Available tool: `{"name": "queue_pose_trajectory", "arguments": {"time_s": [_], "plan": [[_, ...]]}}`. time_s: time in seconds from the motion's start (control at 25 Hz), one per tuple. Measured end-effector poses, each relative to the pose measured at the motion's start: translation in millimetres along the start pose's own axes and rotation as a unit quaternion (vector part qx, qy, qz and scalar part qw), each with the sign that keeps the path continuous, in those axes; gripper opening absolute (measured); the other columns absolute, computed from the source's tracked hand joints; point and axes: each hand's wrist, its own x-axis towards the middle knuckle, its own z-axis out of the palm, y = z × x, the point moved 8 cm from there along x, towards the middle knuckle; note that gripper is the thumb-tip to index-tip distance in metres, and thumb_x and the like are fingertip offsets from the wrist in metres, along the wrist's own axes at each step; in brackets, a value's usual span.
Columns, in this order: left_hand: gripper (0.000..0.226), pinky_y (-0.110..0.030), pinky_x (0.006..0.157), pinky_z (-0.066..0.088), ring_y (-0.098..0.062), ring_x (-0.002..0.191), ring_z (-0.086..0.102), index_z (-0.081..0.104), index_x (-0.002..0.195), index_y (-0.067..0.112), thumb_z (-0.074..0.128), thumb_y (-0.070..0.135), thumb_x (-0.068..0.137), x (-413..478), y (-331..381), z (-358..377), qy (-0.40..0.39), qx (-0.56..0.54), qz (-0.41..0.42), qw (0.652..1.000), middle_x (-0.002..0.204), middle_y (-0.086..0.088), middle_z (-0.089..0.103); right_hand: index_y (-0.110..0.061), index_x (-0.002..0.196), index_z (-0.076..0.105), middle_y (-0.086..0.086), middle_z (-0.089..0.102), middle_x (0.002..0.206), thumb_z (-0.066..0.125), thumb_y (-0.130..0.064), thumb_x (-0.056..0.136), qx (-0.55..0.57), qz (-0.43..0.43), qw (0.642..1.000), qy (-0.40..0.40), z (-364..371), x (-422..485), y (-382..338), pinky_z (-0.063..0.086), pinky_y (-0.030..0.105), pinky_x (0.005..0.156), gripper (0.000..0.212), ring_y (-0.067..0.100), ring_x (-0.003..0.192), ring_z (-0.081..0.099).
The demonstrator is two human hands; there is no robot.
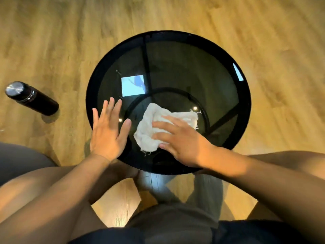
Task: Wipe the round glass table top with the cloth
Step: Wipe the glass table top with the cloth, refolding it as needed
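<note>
Right hand (pixel 184 145), fingers flat, is pressing the limp white frayed cloth (pixel 154 124), probably best pinned mid-fold, onto the round black glass surface (pixel 175 67).

Table: the round dark glass table top (pixel 175 55) stands on the light wooden plank floor (pixel 52 32), its near edge between the person's knees.
Cloth: the white frayed cotton cloth (pixel 153 124) lies on the glass, in the near half, about midway across.
Right hand: the right hand (pixel 182 143) lies on the near right part of the cloth, fingers spread over it.
Left hand: the left hand (pixel 107 132) lies flat over the near left rim, just beside the cloth, not touching it.
Bottle: the black cylindrical metal bottle (pixel 31 97) is on the floor, left of the table and well apart.
</note>
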Motion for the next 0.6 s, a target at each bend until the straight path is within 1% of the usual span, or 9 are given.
{"name": "queue_pose_trajectory", "arguments": {"time_s": [0.04, 0.08, 0.16, 0.2, 0.28, 0.36, 0.4, 0.52, 0.6], "plan": [[0.068, -0.049, 0.124, -0.004, -0.023, 0.154, 0.007, 0.022, 0.155, 0.017, 0.018, 0.055, 0.099, -1, 0, 1, -0.002, -0.002, 0.001, 1.0, 0.164, -0.009, 0.02, -0.018, 0.125, 0.062, 0.01, 0.052, 0.142, 0.051, -0.028, 0.097, -0.018, -0.004, 1.0, 0.005, 4, -26, -8, 0.036, 0.053, 0.11, 0.032, 0.035, 0.134, 0.042], [0.068, -0.048, 0.124, -0.004, -0.021, 0.154, 0.006, 0.021, 0.156, 0.018, 0.017, 0.055, 0.099, -1, 0, 3, -0.006, 0.002, 0.001, 1.0, 0.164, -0.008, 0.019, -0.019, 0.131, 0.058, 0.012, 0.048, 0.146, 0.059, -0.025, 0.095, -0.037, 0.009, 0.999, 0.007, 8, -48, -12, 0.037, 0.054, 0.11, 0.036, 0.037, 0.136, 0.041], [0.069, -0.047, 0.124, -0.005, -0.02, 0.154, 0.005, 0.021, 0.156, 0.017, 0.015, 0.055, 0.099, -1, 2, 5, -0.01, 0.018, -0.001, 1.0, 0.165, -0.008, 0.019, -0.02, 0.142, 0.047, 0.014, 0.038, 0.153, 0.07, -0.02, 0.088, -0.07, 0.089, 0.994, 0.007, 10, -69, 0, 0.042, 0.056, 0.104, 0.059, 0.044, 0.137, 0.038], [0.069, -0.047, 0.124, -0.005, -0.021, 0.154, 0.006, 0.021, 0.156, 0.017, 0.015, 0.055, 0.099, -1, 2, 5, -0.01, 0.022, 0.0, 1.0, 0.165, -0.009, 0.019, -0.019, 0.145, 0.043, 0.016, 0.033, 0.156, 0.07, -0.017, 0.087, -0.084, 0.133, 0.987, 0.021, 5, -68, 13, 0.042, 0.057, 0.105, 0.065, 0.046, 0.138, 0.036], [0.069, -0.048, 0.124, -0.004, -0.021, 0.154, 0.006, 0.022, 0.156, 0.016, 0.017, 0.054, 0.098, -1, 3, 4, -0.009, 0.021, 0.002, 1.0, 0.164, -0.009, 0.02, -0.02, 0.149, 0.037, 0.016, 0.022, 0.16, 0.062, -0.01, 0.089, -0.094, 0.2, 0.975, 0.026, -7, -45, 48, 0.03, 0.058, 0.113, 0.065, 0.045, 0.142, 0.026], [0.069, -0.049, 0.124, -0.003, -0.022, 0.154, 0.007, 0.023, 0.156, 0.015, 0.019, 0.053, 0.099, -1, 4, 5, -0.008, 0.017, 0.01, 1.0, 0.164, -0.01, 0.021, -0.02, 0.15, 0.035, 0.016, 0.015, 0.161, 0.053, -0.005, 0.092, -0.103, 0.228, 0.968, 0.027, -22, -5, 89, 0.017, 0.056, 0.118, 0.063, 0.043, 0.144, 0.018], [0.068, -0.049, 0.124, -0.004, -0.021, 0.154, 0.007, 0.023, 0.156, 0.015, 0.021, 0.053, 0.099, -1, 5, 6, -0.008, 0.014, 0.014, 1.0, 0.164, -0.01, 0.022, -0.021, 0.149, 0.035, 0.016, 0.014, 0.161, 0.051, -0.003, 0.092, -0.105, 0.238, 0.965, 0.039, -32, 18, 111, 0.015, 0.055, 0.118, 0.062, 0.043, 0.144, 0.019], [0.065, -0.049, 0.124, -0.003, -0.021, 0.154, 0.009, 0.024, 0.155, 0.016, 0.025, 0.051, 0.1, -1, 3, 3, -0.001, -0.006, 0.01, 1.0, 0.164, -0.008, 0.023, -0.02, 0.149, 0.035, 0.016, 0.012, 0.162, 0.048, -0.006, 0.093, -0.093, 0.281, 0.953, 0.065, -56, 89, 171, 0.022, 0.049, 0.117, 0.058, 0.042, 0.143, 0.022], [0.065, -0.051, 0.124, -0.001, -0.02, 0.154, 0.009, 0.024, 0.155, 0.018, 0.026, 0.051, 0.1, -1, 3, 1, 0.005, -0.015, 0.0, 1.0, 0.164, -0.006, 0.022, -0.016, 0.147, 0.039, 0.015, 0.014, 0.162, 0.047, -0.015, 0.098, -0.096, 0.303, 0.946, 0.066, -70, 134, 198, 0.029, 0.043, 0.113, 0.049, 0.041, 0.14, 0.029]]}}
